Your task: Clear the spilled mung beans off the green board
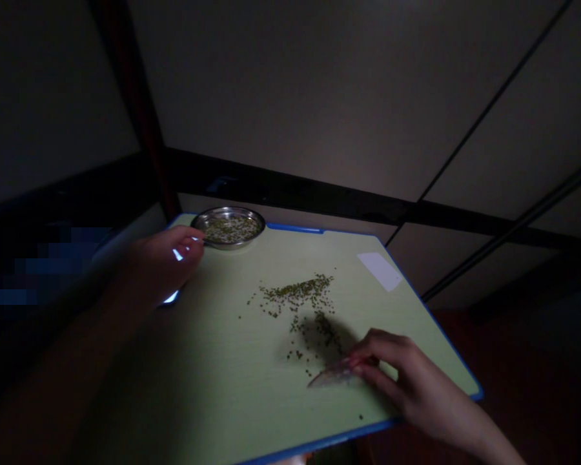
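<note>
My left hand [174, 255] is at the left side of a shallow round metal dish [228, 245], its fingers closed at the rim. Small green-brown seeds or beans [232, 227] cover the bottom of the dish. More of these grains [297, 292] lie loose in a patch on the pale green tabletop [223, 374], with a trail towards my right hand [397, 371]. That hand pinches a thin translucent piece with a pointed end [332, 373], held low over the table beside the nearest grains. Its exact kind is unclear.
The table has a blue edge [319, 444] and a blue strip [295, 228] at the back. A white rectangular label [380, 271] is at the right. Bright patches [172, 297] show under my left hand. A panelled wall [295, 116] stands close behind.
</note>
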`<control>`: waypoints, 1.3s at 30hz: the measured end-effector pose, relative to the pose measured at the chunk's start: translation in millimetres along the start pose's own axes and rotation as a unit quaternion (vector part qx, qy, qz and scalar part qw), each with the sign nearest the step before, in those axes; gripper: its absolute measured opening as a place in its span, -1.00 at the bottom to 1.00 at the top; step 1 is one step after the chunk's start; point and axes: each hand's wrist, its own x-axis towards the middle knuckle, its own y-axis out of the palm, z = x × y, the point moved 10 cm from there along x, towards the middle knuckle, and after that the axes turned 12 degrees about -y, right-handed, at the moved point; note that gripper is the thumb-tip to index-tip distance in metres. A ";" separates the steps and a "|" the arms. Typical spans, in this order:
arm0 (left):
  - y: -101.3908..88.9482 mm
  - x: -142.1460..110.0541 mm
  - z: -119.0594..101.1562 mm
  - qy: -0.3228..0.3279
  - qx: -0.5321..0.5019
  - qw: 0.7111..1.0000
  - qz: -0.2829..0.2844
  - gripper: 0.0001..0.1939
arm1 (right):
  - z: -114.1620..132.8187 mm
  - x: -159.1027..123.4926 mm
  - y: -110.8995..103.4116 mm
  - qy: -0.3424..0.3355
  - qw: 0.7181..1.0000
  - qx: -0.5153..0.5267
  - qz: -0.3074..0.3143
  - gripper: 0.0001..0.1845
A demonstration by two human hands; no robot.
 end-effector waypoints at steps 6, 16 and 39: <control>-2.9 -2.5 -6.0 0.018 -0.024 0.999 -0.014 -0.67 | 22.5 10.1 37.8 -0.074 0.991 0.006 0.114 -0.78; -1.7 3.0 1.6 -0.003 -0.011 1.000 -0.006 -0.66 | 26.4 65.8 73.6 -0.149 0.983 0.042 0.102 -0.79; -1.2 -1.0 -9.3 0.003 0.006 1.000 0.006 -0.64 | -30.4 27.4 24.0 -0.013 0.999 0.011 0.027 -0.82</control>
